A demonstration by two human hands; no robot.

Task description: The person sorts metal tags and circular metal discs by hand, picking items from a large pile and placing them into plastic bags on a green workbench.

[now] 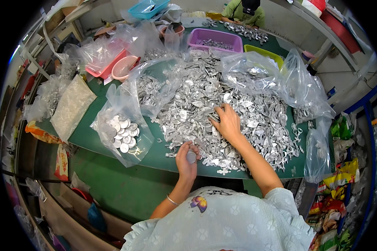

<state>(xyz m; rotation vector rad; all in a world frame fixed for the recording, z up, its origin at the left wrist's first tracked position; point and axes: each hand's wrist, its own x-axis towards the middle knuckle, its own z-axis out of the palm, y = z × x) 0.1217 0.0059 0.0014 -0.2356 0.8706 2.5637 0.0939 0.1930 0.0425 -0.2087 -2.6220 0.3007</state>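
A broad heap of small silver-grey metal pieces (188, 100), in many flat and ring-like shapes, covers the middle of the green table (90, 136). At the near edge of the heap my left hand (185, 163) is curled around a round flat metal disc (191, 157); whether more discs lie under it is hidden. My right hand (229, 124) reaches into the heap, thumb and fingers bent together at the pieces. What lies between those fingertips cannot be made out. To the left, a clear plastic bag (138, 155) lies with several round silver discs (123, 133) in it.
Behind the heap stand a purple basin (215, 34) of small parts and a yellow-green tray (266, 54). Clear bags (308, 90) drape the right side. A pink basin (107, 67) and a filled bag (73, 108) are left. Another person (245, 14) works at the far end.
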